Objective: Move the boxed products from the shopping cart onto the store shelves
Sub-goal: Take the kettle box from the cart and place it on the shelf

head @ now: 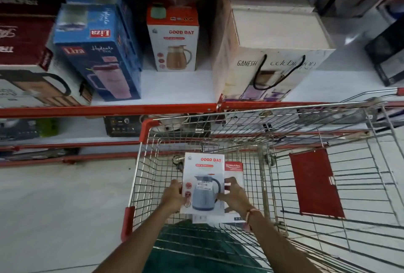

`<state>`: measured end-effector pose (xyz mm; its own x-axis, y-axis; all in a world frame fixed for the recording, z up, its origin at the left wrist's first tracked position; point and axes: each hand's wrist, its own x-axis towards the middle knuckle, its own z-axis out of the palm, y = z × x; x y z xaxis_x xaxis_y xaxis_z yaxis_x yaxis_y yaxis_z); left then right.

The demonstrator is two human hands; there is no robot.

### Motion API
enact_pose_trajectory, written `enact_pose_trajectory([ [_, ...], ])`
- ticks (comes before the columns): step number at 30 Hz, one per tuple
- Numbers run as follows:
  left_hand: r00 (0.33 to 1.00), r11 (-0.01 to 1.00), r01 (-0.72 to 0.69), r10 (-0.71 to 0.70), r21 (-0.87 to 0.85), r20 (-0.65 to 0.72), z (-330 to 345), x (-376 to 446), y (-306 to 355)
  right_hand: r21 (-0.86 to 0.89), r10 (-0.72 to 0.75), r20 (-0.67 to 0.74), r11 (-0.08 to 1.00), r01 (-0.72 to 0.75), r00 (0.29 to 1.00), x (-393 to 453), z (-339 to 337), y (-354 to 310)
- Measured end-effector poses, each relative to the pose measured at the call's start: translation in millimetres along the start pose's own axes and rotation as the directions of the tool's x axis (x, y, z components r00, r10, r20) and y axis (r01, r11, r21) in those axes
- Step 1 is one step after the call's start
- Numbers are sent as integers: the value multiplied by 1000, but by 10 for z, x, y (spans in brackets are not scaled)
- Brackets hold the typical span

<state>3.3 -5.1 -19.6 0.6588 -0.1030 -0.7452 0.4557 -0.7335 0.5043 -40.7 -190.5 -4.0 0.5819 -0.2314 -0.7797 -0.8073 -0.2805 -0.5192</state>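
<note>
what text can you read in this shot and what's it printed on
"GOOD DAY": white box held by the left hand and right hand in the cart.
"GOOD DAY": white and red box on the shelf.
"Liza": blue box, on its front and, upside down, on its top.
"GANESH": white carry bag; the script beside it is unclear.
Red label on the second box in the cart: upside down, unclear.
Maroon boxes: blurred, unreadable.

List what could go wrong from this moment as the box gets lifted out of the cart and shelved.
1. The left hand and right hand grip only the side edges of the white Good Day box with a blue jug picture; it might slip.
2. It could catch the steel wire cart's rim on the way up.
3. The shelf gap beside the matching Good Day box with a brown jug picture is flanked by the leaning blue Liza box, which could be knocked.
</note>
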Motion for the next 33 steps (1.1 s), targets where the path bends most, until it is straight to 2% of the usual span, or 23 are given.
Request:
enact_pose_trajectory([
  [9, 963, 948, -248, 218, -201, -156, -784, -592, 7, -30, -301, -3, 953, 301, 954, -481, -47, -590],
  [15, 929, 921, -340, 297, -192, -221, -1000, -623, 85, -83, -408, -89, 912, 401, 909, -604, -12, -776],
  [18, 897, 907, -392, 340, -156, -281, -1124, -577, 179, -146, -481, -158, 875, 462, 862, -628, -44, -953],
  [22, 825, 882, -459, 378, -109, -421, -1335, -472, 423, -230, -585, -289, 811, 538, 758, -618, -105, -1312],
  [27, 676, 840, -543, 429, -12, -599, -1638, -293, 951, -330, -704, -397, 708, 624, 589, -398, -215, -1862],
  [30, 588, 824, -556, 479, 104, -652, -1789, -82, 1207, -365, -696, -448, 715, 597, 561, -193, -231, -2207],
  [33, 577, 829, -533, 501, 168, -645, -1940, 242, 1345, -349, -688, -451, 722, 597, 569, 60, -216, -2431],
])
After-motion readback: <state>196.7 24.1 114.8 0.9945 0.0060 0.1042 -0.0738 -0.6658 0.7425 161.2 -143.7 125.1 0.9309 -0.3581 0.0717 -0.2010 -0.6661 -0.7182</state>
